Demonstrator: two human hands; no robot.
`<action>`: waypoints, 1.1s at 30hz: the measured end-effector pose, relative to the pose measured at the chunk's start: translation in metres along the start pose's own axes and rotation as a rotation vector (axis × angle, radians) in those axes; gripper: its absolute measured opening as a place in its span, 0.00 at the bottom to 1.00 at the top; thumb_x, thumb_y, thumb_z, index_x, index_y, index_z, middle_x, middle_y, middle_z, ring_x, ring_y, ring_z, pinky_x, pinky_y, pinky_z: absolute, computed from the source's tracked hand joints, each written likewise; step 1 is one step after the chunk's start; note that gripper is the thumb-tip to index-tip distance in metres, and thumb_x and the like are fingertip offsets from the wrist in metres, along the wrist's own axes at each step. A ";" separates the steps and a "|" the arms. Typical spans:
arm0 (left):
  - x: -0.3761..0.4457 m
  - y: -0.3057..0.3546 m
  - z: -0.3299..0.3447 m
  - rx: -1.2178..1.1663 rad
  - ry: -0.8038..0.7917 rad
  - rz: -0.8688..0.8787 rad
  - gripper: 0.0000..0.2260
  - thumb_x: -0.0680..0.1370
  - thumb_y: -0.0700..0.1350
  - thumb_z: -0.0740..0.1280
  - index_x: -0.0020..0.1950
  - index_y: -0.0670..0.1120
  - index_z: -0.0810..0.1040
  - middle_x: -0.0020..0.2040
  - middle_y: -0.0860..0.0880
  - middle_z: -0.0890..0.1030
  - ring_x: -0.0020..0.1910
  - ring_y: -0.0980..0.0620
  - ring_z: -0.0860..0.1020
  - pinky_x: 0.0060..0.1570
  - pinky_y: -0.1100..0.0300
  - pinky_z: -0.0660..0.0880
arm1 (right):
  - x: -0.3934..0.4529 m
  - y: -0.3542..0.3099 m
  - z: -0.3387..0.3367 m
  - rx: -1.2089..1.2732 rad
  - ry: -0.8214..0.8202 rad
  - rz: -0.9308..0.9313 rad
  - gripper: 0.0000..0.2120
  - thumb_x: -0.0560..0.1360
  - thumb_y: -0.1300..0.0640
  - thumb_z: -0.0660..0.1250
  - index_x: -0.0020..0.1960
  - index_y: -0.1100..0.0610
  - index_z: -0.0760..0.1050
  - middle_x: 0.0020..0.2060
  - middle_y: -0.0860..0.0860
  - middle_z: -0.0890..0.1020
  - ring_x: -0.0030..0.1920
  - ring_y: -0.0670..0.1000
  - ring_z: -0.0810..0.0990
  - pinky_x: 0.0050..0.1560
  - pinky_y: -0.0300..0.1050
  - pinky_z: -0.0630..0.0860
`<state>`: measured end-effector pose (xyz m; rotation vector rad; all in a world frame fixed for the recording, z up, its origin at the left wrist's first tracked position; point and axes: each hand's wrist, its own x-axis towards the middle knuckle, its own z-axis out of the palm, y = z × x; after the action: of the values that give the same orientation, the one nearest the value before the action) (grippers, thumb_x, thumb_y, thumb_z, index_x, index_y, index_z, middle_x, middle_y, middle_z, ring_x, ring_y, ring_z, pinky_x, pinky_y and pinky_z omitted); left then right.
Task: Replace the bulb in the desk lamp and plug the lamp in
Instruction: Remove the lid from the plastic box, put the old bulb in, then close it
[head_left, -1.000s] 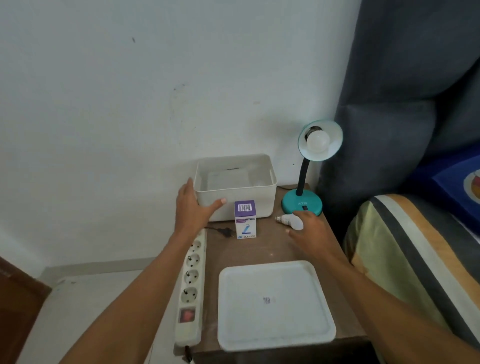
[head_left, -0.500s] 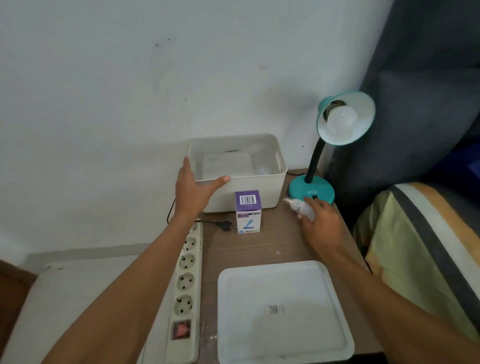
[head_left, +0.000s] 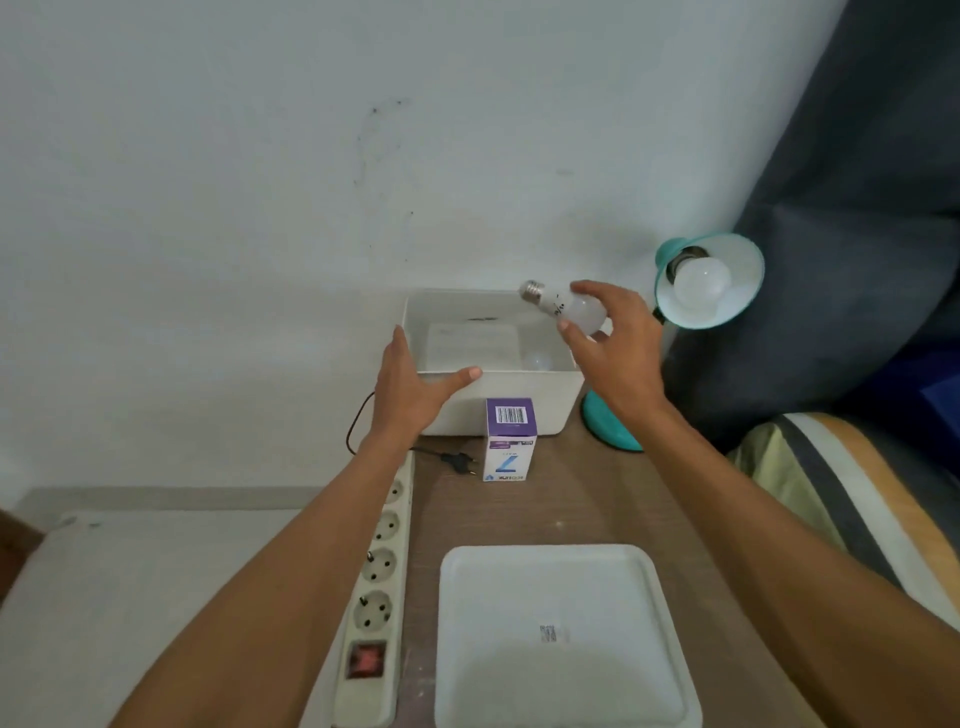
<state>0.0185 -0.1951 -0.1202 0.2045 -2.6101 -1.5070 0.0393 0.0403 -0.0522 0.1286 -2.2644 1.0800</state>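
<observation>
On the table (head_left: 597, 499) a bin (head_left: 519, 405) stands at the back against the wall (head_left: 260, 156), with a small box (head_left: 510, 439) just in front of it and a plug (head_left: 457, 461) lying left of that box. The lamp (head_left: 706, 280) stands to the right of the bin, a bulb (head_left: 698, 286) in its shade, and a lid (head_left: 563, 639) lies at the near edge, with the power strip (head_left: 376, 587) along the table's left side. The left hand (head_left: 415, 389) rests on the bin's front left corner, and the right hand (head_left: 618, 348) holds a second bulb (head_left: 566, 309) above the bin's right side.
</observation>
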 end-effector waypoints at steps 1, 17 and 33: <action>0.001 0.000 0.000 -0.002 -0.001 0.003 0.59 0.67 0.65 0.80 0.86 0.46 0.48 0.84 0.45 0.59 0.82 0.44 0.60 0.79 0.46 0.63 | 0.006 -0.004 0.008 -0.024 -0.060 0.001 0.19 0.73 0.54 0.72 0.63 0.50 0.78 0.57 0.52 0.79 0.55 0.46 0.75 0.50 0.44 0.80; 0.006 -0.007 0.001 0.008 0.020 0.010 0.59 0.67 0.65 0.80 0.86 0.47 0.49 0.84 0.46 0.60 0.82 0.44 0.62 0.77 0.46 0.66 | 0.037 0.012 0.062 -0.077 -0.655 0.355 0.19 0.71 0.58 0.76 0.62 0.50 0.81 0.63 0.53 0.79 0.57 0.48 0.76 0.51 0.39 0.69; -0.042 -0.009 -0.003 0.004 0.008 -0.023 0.61 0.70 0.61 0.80 0.85 0.46 0.39 0.86 0.45 0.50 0.84 0.43 0.54 0.80 0.45 0.60 | -0.006 0.006 0.016 -0.038 -0.337 0.278 0.25 0.75 0.52 0.73 0.70 0.51 0.73 0.64 0.54 0.78 0.63 0.52 0.76 0.61 0.46 0.74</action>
<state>0.0610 -0.1951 -0.1280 0.2413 -2.6138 -1.5060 0.0344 0.0315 -0.0674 -0.0244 -2.6634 1.2318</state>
